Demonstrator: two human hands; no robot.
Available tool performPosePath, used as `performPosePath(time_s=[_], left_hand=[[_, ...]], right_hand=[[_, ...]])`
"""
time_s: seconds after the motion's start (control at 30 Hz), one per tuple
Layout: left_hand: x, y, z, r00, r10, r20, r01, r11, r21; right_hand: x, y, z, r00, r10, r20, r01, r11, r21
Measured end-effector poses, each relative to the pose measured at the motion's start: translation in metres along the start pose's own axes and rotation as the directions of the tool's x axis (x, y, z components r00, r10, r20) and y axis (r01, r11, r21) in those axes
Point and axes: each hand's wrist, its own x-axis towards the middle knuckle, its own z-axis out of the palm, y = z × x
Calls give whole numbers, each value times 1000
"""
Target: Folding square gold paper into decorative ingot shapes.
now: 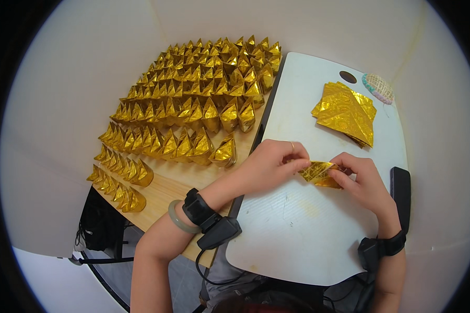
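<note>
A partly folded sheet of gold foil paper (316, 172) is held between both hands above the white board (297, 224). My left hand (280, 164) pinches its left end between thumb and fingers. At the right end, my right hand (356, 177) grips it with thumb and forefinger. Just beyond the hands lies a loose stack of flat gold foil paper sheets (347, 112), its corners fanned out. To the left, many folded gold paper ingots (193, 109) stand nested in rows with their points upward.
The ingots rest on a wooden tabletop (167, 190). At the board's far end are a dark oval hole (348, 77) and a woven, shell-shaped item (378, 88). A black bar (400, 201) lies along the right edge. Pale walls surround the table.
</note>
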Motion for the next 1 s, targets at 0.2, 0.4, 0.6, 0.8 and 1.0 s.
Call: performPosePath(time_s=[0.2,0.4,0.6,0.8,1.0], left_hand=[[3,-8,12,981,-25,-195,-72,877,-476],[3,-5,4,972,-183,-146,99,886,-454],[3,-3,5,995,-8,-102,-31,925,-378],[0,0,14,994,24,-110,-70,898,-435],[2,-2,12,995,-95,-29,68,865,-498]], right_hand=[[1,-2,0,986,159,40,-162,911,378],[-2,-3,1,995,55,88,-96,811,577],[2,0,3,992,103,76,-128,833,538],[2,-5,8,998,64,14,-65,934,351],[4,2,8,986,165,-21,-144,909,392]])
